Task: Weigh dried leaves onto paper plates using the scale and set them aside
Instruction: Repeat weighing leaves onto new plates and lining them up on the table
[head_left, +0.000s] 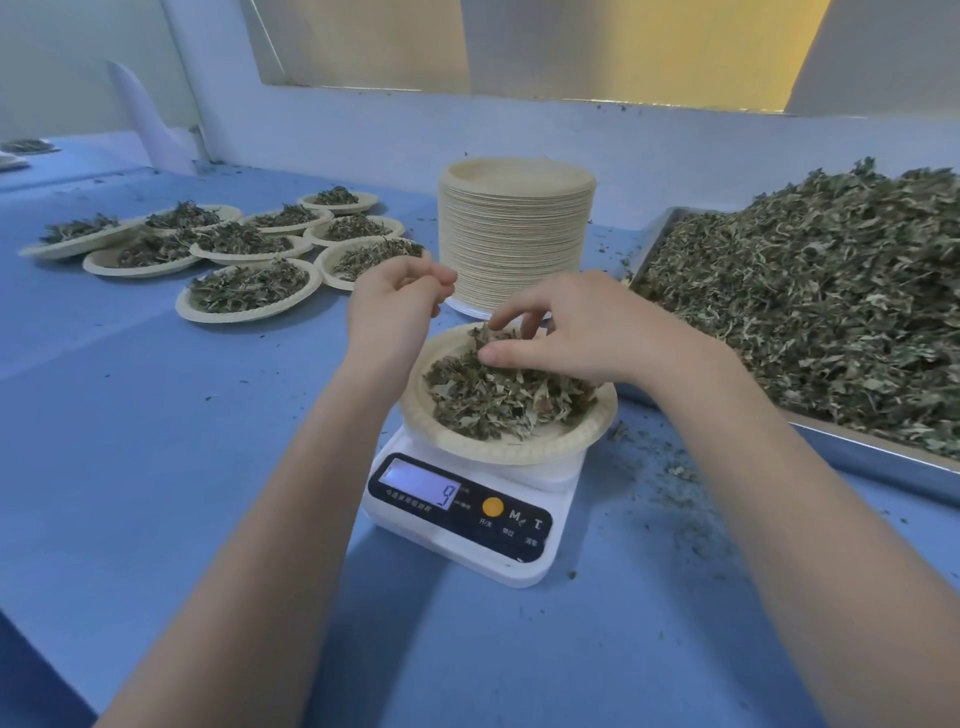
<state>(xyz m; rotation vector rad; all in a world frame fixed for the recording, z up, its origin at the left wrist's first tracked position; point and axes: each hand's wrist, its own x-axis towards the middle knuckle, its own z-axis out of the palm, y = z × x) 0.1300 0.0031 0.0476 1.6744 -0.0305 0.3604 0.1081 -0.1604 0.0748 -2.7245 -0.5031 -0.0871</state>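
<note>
A white digital scale stands on the blue table, its display reading 9. On it sits a paper plate with a heap of dried leaves. My right hand reaches over the plate from the right and pinches a tuft of leaves at the far side of the heap. My left hand hovers just left of the plate, fingers loosely curled, holding nothing that I can see.
A tall stack of empty paper plates stands behind the scale. Several filled plates lie at the left. A metal tray piled with loose dried leaves fills the right side. Leaf crumbs litter the table by the tray.
</note>
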